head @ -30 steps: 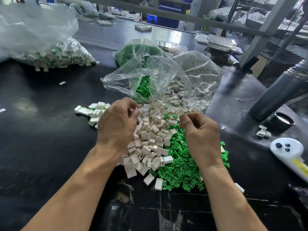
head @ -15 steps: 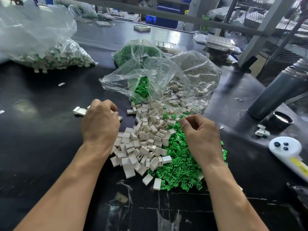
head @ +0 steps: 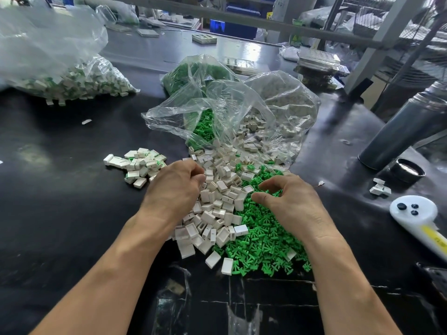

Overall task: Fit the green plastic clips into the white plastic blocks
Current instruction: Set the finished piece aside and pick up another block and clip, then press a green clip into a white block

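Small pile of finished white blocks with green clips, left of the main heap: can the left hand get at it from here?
Probably yes. The left hand sits right beside that small pile, with only bare black table between and nothing covering it.

- No legible text, brand, number or sign anywhere in view.
- Yellow label (head: pixel 435 235) on the handle of the white device (head: pixel 414 209) at the worktop's right edge: dark marks on it, too blurred to read.
- Small green-and-yellow packet (head: pixel 297 39) in the background: print unreadable.
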Demonstrator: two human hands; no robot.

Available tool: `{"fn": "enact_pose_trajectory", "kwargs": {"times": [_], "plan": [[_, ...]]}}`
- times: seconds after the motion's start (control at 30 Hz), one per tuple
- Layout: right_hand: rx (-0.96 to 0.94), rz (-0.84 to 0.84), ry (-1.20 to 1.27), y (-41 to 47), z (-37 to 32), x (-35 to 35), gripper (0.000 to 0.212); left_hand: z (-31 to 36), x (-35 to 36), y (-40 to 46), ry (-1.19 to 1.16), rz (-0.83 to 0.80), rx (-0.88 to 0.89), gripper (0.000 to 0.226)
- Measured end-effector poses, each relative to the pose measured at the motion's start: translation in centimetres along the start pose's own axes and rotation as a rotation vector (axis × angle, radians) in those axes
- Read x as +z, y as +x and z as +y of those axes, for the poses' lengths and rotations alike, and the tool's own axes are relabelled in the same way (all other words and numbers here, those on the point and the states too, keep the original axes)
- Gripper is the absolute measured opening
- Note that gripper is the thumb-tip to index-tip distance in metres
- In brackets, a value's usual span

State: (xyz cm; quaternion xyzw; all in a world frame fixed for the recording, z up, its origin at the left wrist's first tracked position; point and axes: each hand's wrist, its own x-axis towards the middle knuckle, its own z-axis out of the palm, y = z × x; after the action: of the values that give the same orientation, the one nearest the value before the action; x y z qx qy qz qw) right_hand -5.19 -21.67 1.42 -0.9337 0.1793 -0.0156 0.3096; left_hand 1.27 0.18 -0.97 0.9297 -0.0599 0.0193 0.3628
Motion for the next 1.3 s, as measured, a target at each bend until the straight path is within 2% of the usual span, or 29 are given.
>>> {"fn": "enact_pose_trajectory", "kwargs": {"times": [0.17,0.37,0.5,0.67,0.77,0.87,1.07,1.17,1.3], "plan": [[-0.021,0.024,-0.063,0.1,-0.2,0.4,0.03,-0.2,0.0,0.2,-0.053,-0.035,-0.036,0.014],[-0.058,0.055,-0.113,0.4,-0.2,1.0,0.024,-0.1,0.2,0.1,-0.026,0.021,0.018,0.016],[-0.065,0.078,-0.064,0.5,-0.2,1.1,0.01,0.1,0.0,0.0,-0.02,0.07,0.039,0.019],[-0.089,0.12,0.024,0.3,-0.3,1.1,0.009,0.2,0.0,-0.1,-0.078,0.121,0.058,0.016],[-0.124,0.158,0.063,0.0,-0.4,1.0,0.007,0.3,-0.1,-0.3,-0.193,0.165,0.079,0.014],[-0.13,0.153,0.087,0.0,-0.3,0.9,0.009,0.5,-0.3,-0.3,-0.403,0.175,0.073,0.012],[-0.178,0.224,0.207,-0.1,-0.3,1.1,0.02,0.9,-0.2,-0.3,-0.819,0.04,0.002,0.011],[-0.208,0.187,0.418,0.0,-0.4,1.3,0.012,1.1,0.0,-0.3,-0.994,-0.044,-0.019,0.014],[-0.284,0.128,0.643,-0.3,-0.9,1.7,0.016,1.5,0.2,-0.3,-1.166,-0.13,-0.005,0.028]]}}
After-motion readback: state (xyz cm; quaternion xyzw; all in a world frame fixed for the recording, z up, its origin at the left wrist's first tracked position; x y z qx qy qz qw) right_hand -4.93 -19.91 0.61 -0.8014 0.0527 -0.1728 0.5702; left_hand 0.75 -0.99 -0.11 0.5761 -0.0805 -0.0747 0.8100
